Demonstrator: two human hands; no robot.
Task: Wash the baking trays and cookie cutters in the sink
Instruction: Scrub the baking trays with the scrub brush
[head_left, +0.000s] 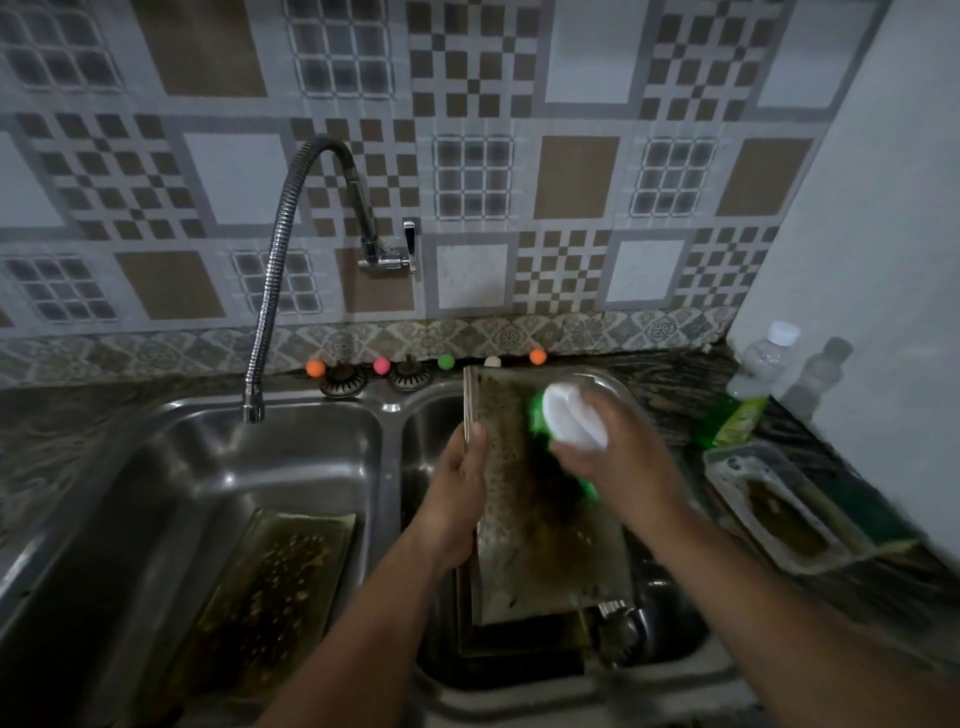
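Observation:
A stained, dirty baking tray (545, 540) stands tilted in the right basin of the double sink (384, 415). My left hand (457, 493) grips its left edge, thumb over the rim. My right hand (618, 462) holds a white-handled scrub brush with green bristles (566, 415) pressed against the tray's upper right face. Under it lie more dark trays (519, 639). Another greasy tray (270, 587) lies flat in the left basin. No cookie cutter is clearly visible.
A flexible metal faucet (270, 291) hangs over the left basin. Two drain strainers (343, 382) and coloured balls (315, 368) sit on the back ledge. On the right counter stand bottles (763, 358), a green soap bottle (737, 415) and a dirty plastic container (779, 514).

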